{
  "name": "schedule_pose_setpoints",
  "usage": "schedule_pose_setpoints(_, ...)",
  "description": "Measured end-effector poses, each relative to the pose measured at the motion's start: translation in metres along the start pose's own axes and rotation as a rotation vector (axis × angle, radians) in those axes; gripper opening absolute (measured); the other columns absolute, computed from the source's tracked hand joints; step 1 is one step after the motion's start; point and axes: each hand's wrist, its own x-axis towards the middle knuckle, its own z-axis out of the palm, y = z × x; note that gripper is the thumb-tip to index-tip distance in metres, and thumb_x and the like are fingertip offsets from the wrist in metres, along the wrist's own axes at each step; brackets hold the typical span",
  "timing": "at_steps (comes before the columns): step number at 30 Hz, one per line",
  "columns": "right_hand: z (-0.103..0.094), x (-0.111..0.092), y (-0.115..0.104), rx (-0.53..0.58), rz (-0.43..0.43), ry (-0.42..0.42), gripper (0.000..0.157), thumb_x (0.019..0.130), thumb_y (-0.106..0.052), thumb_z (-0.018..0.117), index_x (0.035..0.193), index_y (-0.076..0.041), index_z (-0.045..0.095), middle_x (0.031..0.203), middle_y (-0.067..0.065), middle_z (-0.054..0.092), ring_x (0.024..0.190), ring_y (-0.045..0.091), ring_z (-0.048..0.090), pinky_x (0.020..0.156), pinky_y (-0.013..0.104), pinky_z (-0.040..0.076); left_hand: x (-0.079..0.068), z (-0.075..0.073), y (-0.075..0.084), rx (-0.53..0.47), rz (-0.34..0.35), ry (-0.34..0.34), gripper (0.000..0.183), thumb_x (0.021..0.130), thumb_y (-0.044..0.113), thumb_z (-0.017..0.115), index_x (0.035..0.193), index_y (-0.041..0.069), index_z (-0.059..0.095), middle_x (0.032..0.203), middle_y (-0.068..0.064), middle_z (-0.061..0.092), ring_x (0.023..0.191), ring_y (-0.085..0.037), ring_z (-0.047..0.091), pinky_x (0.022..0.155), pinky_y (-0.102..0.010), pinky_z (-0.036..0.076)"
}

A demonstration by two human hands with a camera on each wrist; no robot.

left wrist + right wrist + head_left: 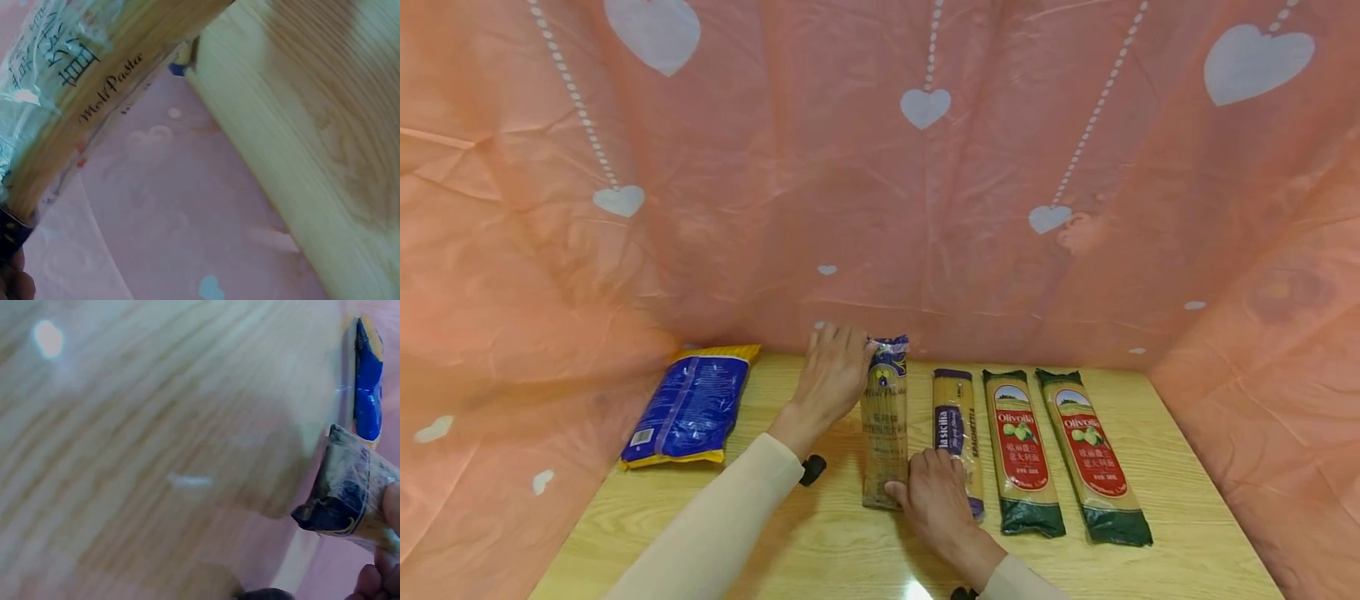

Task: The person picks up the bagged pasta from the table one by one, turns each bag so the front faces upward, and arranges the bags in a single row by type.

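A clear pack of spaghetti labelled Moli Pasta (885, 425) spans both hands near the middle of the table. My left hand (837, 371) grips its dark blue top end; in the left wrist view the fingertips (19, 286) show at that end. My right hand (936, 496) pinches the lower end, thumb across the front. In the right wrist view, the thumb (392, 506) and fingers hold the pack near its crumpled blue end (337, 509). A purple-labelled la sicilia spaghetti pack (953, 396) lies just right, partly hidden by my right hand.
Two Olivoila spaghetti packs (1021, 450) with red labels and green ends lie side by side on the right. At the back left is a blue and yellow bag (688, 404). Pink cloth (865, 208) with white hearts surrounds the wooden table (1195, 492).
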Motion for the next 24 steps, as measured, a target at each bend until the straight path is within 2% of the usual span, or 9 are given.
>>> schedule_pose_setpoints(4,-0.012,-0.002,-0.004,0.033,-0.001,-0.049,0.041,0.094,-0.045,0.076,0.085,-0.01,0.057,0.081,0.002,0.049,0.084,0.023,0.047,0.08,0.043,0.039,0.004,0.001,0.004,0.023,-0.029,-0.023,0.031,0.112,0.024,0.053,0.087,0.007,0.046,0.076,-0.004,0.033,0.076,-0.027,0.033,0.075,-0.04,0.026)
schedule_pose_setpoints(7,-0.021,-0.006,-0.005,0.061,-0.009,-0.082,0.041,0.095,-0.045,0.076,0.083,-0.011,0.056,0.081,0.001,0.049,0.084,0.023,0.047,0.077,0.043,0.038,0.005,0.004,0.006,0.044,-0.045,-0.037,0.032,0.112,0.025,0.054,0.086,0.008,0.046,0.076,-0.002,0.029,0.074,-0.024,0.03,0.073,-0.038,0.024)
schedule_pose_setpoints(11,-0.026,-0.01,-0.004,0.078,0.0,-0.141,0.041,0.097,-0.045,0.074,0.081,-0.013,0.055,0.08,0.0,0.048,0.083,0.022,0.048,0.077,0.046,0.041,0.0,0.018,0.003,0.09,-0.022,-0.027,0.032,0.107,0.023,0.063,0.084,0.007,0.047,0.076,0.001,0.022,0.072,-0.022,0.026,0.07,-0.036,0.023)
schedule_pose_setpoints(15,-0.025,-0.012,-0.002,0.085,0.022,-0.179,0.04,0.098,-0.043,0.074,0.08,-0.013,0.054,0.079,0.001,0.051,0.085,0.027,0.053,0.086,0.058,0.047,-0.007,0.035,-0.003,0.095,0.015,-0.015,0.032,0.103,0.02,0.07,0.083,0.007,0.049,0.075,0.001,0.023,0.071,-0.021,0.025,0.067,-0.036,0.025)
schedule_pose_setpoints(18,-0.022,-0.012,0.0,0.09,0.049,-0.188,0.04,0.098,-0.041,0.074,0.079,-0.012,0.054,0.081,0.004,0.054,0.089,0.031,0.056,0.095,0.068,0.046,-0.01,0.044,-0.005,0.082,0.036,-0.019,0.031,0.103,0.02,0.07,0.084,0.006,0.05,0.075,0.0,0.025,0.072,-0.021,0.025,0.066,-0.037,0.027)
schedule_pose_setpoints(21,-0.019,-0.011,0.002,0.094,0.078,-0.195,0.04,0.097,-0.039,0.075,0.079,-0.011,0.053,0.083,0.007,0.057,0.09,0.034,0.057,0.099,0.073,0.043,-0.01,0.052,-0.007,0.072,0.04,-0.055,0.028,0.106,0.021,0.065,0.086,0.006,0.052,0.075,0.0,0.029,0.074,-0.021,0.025,0.068,-0.037,0.027)
schedule_pose_setpoints(24,-0.018,-0.009,0.002,0.094,0.098,-0.204,0.04,0.097,-0.039,0.075,0.078,-0.011,0.052,0.084,0.008,0.058,0.09,0.034,0.056,0.098,0.071,0.044,-0.009,0.06,-0.01,0.068,0.029,-0.134,0.027,0.11,0.024,0.059,0.09,0.007,0.055,0.077,-0.003,0.04,0.077,-0.021,0.027,0.071,-0.036,0.025)
